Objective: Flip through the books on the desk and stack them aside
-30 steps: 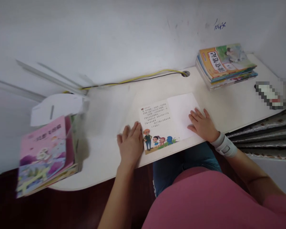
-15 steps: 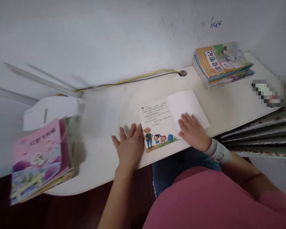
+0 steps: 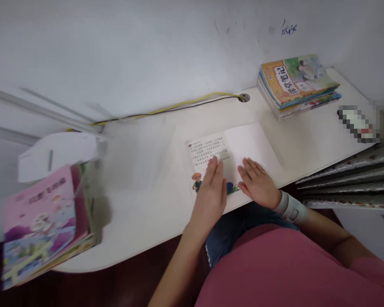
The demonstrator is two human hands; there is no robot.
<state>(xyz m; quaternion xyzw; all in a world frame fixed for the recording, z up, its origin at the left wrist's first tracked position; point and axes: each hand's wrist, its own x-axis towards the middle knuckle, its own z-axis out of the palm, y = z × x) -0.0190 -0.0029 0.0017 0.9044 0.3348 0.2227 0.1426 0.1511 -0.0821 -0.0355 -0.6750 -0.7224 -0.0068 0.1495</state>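
Observation:
An open picture book [image 3: 243,145] lies on the white desk [image 3: 147,183] near its front edge, with printed text and cartoon figures on its left page and a blank right page. My left hand [image 3: 211,187] lies flat on the left page, fingers stretched out and together, covering part of the drawing. My right hand [image 3: 257,185] rests flat on the lower right page with fingers spread; a white wristband [image 3: 291,209] sits on that wrist. Neither hand holds anything.
A stack of colourful books [image 3: 299,85] sits at the desk's back right by the wall. A pink book pile [image 3: 41,221] stands at the left edge, with a white object [image 3: 57,151] behind it. A yellow cable [image 3: 173,106] runs along the wall to a desk hole [image 3: 243,97].
My left hand slid right from the bare desk beside the book onto the left page. My right hand shifted slightly left along the right page.

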